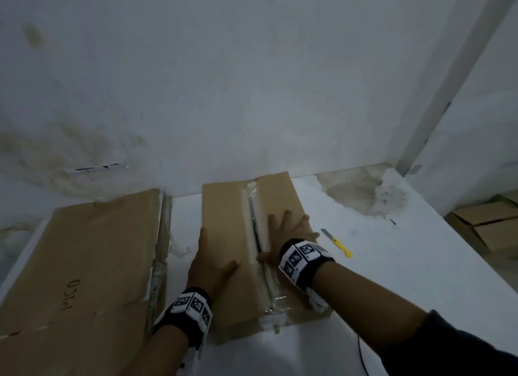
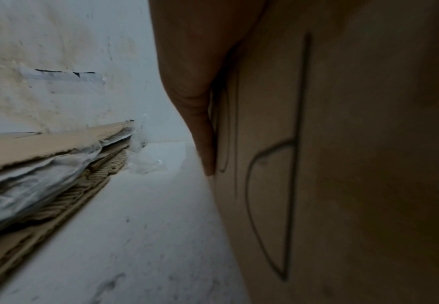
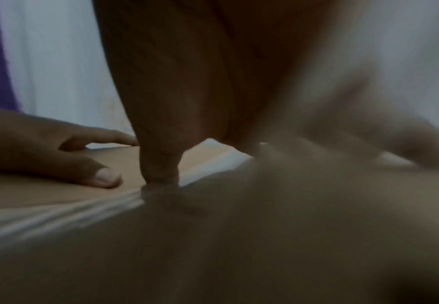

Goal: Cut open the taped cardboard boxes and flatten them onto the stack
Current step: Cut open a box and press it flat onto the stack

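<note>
A brown cardboard box (image 1: 229, 230) lies on the white table (image 1: 378, 263), its clear-taped seam (image 1: 253, 227) split along the middle. My left hand (image 1: 213, 263) rests on the box's left edge, thumb on top. In the left wrist view its straight fingers (image 2: 200, 102) lie against the box's side (image 2: 356, 164). My right hand (image 1: 288, 233) presses flat on the right flap with fingers spread. Its thumb (image 3: 161, 133) touches the tape at the seam, beside the left hand (image 3: 44, 148). A yellow utility knife (image 1: 337, 242) lies on the table right of the box, in neither hand.
The stack of flattened cardboard (image 1: 84, 263) lies on the table left of the box, seen edge-on as the stack (image 2: 44, 168) in the left wrist view. A stained white wall (image 1: 252, 95) rises just behind. More cardboard boxes (image 1: 487, 227) sit beyond the table's right edge.
</note>
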